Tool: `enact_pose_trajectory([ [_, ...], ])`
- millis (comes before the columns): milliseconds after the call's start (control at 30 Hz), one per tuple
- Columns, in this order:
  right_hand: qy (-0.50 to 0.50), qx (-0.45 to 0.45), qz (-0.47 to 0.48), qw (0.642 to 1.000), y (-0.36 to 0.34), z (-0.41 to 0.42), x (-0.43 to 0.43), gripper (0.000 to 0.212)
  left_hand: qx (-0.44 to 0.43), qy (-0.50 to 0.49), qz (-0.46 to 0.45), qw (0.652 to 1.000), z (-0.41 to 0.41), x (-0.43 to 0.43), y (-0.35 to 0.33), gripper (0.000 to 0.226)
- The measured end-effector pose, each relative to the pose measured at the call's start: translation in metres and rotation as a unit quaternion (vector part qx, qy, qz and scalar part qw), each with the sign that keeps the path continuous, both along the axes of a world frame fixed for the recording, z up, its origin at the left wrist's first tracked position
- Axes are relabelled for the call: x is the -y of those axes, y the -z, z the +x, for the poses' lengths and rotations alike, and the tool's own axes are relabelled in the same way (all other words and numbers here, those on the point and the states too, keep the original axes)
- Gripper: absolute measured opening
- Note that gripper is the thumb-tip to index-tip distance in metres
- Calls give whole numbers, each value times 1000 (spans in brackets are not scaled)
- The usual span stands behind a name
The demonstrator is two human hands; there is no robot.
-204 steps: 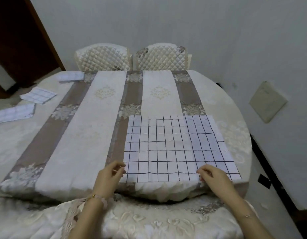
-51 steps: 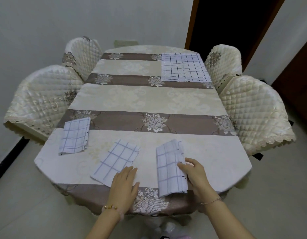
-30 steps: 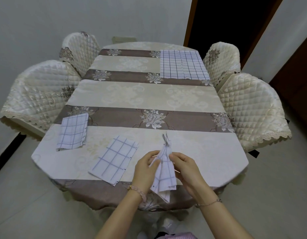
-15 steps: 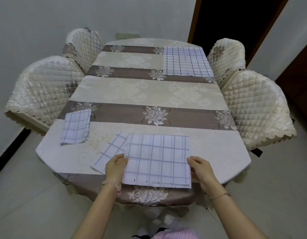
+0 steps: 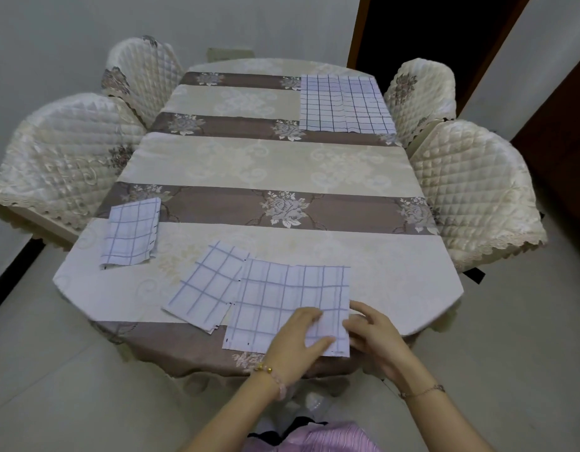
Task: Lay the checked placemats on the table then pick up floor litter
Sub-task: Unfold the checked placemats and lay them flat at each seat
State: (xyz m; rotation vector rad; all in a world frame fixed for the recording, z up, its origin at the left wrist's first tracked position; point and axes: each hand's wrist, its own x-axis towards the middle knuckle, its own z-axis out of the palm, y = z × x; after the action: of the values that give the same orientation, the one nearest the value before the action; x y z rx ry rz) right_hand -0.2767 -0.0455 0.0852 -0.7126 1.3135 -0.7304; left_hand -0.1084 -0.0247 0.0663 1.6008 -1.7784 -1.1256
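Pressing the checked placemat [image 5: 282, 298] flat, left hand [image 5: 297, 337] lies splayed (right hand [image 5: 372, 331] at its edge, grip unclear).

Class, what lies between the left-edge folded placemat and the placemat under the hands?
In the head view, another folded checked placemat lies askew there on the tablecloth.

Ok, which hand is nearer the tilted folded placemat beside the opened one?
Left. The left hand rests on the opened placemat, just right of the tilted folded placemat; the right hand sits farther right, at its right edge.
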Motion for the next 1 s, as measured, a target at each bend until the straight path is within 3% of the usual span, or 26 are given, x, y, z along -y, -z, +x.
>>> enact_pose_trajectory([
  [133, 28, -15, -14, 999, -5, 9, -1, 20, -35, 3, 29, 999, -15, -2, -9, 50],
  [333, 26, -62, -61, 996, -16, 15, 5, 15, -36, -79, -28, 996, -3, 5, -23, 9],
  [567, 63, -98, -98, 988, -27, -18, 20, 16, -162, -212, -49, 963, 53, 36, -57, 19],
  [667, 47, -113, -111, 986, -30, -35, 32, 16, -203, -262, -69, 941, 84, 54, -75, 13],
  [833, 20, -99, -144, 984, -43, -48, 53, 17, -180, -261, -78, 945, 120, 71, -87, 16],
  [1000, 51, -145, -187, 970, -52, -55, 77, 14, -153, -272, -92, 946, 127, 82, -89, 19],
])
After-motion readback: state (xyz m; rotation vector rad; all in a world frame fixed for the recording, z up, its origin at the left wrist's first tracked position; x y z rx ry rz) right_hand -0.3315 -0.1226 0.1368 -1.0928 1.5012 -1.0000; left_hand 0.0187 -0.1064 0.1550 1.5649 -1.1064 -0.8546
